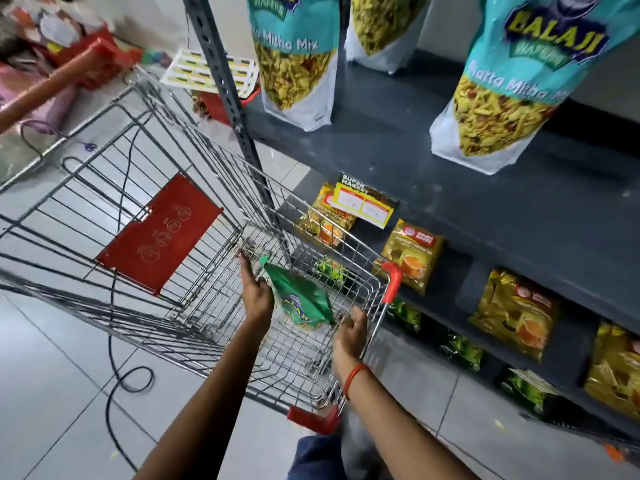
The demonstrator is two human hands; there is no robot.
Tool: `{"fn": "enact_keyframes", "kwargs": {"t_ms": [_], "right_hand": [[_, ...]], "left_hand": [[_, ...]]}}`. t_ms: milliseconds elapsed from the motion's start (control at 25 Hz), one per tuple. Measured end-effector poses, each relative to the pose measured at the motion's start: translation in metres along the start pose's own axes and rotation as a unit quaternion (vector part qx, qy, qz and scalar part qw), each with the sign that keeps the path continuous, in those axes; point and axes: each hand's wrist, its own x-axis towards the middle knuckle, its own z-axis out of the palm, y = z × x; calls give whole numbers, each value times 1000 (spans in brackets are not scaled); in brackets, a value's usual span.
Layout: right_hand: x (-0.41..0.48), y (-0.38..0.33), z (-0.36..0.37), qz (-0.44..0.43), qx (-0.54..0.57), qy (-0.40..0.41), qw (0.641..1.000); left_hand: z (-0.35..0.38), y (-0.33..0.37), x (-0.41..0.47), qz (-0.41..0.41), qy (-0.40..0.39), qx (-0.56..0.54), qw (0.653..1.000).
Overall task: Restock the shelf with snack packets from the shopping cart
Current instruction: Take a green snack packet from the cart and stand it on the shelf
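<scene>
A green snack packet (pixel 301 299) lies inside the wire shopping cart (pixel 194 209), low in the basket. My left hand (pixel 254 289) is pressed against the packet's left side, fingers stretched out. At the packet's lower right corner my right hand (pixel 351 336) pinches it, close to the cart's rim; a red thread circles that wrist. Both hands hold the packet between them. On the dark shelf (pixel 433 161) above stand teal snack packets (pixel 294 53), one of them at the right (pixel 509 84).
The shelf's grey upright (pixel 225 84) stands against the cart's far side. Lower shelves hold yellow tea packets (pixel 412 254) and green packets (pixel 460 351). A black cable (pixel 114 375) loops on the tiled floor. A red basket (pixel 93 57) sits far left.
</scene>
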Motion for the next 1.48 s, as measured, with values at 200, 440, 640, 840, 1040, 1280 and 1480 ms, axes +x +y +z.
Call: {"fn": "enact_keyframes", "kwargs": {"t_ms": [200,440,640,840,1040,1280,1480], "right_hand": [[9,26,36,97,-76,-44,991],[27,43,51,97,-146,-123,977],[19,32,41,28,-143,-85,986],[3,-11,4,-66,-70,-136,986],[-12,-70,-78,-253,-31,-143,956],[-24,-137,-212,-359,50,-95,927],[-8,-154,-309,-392,78,-10,916]], "left_hand": [[4,-53,36,-136,-184,17,973],[5,-70,48,-172,-252,79,949],[-7,-41,44,-100,-290,96,947],[-27,33,4,55,-275,137,950],[-23,107,-68,194,-237,123,944],[56,194,-161,289,-247,84,921],[135,226,-216,312,-301,66,899]]}}
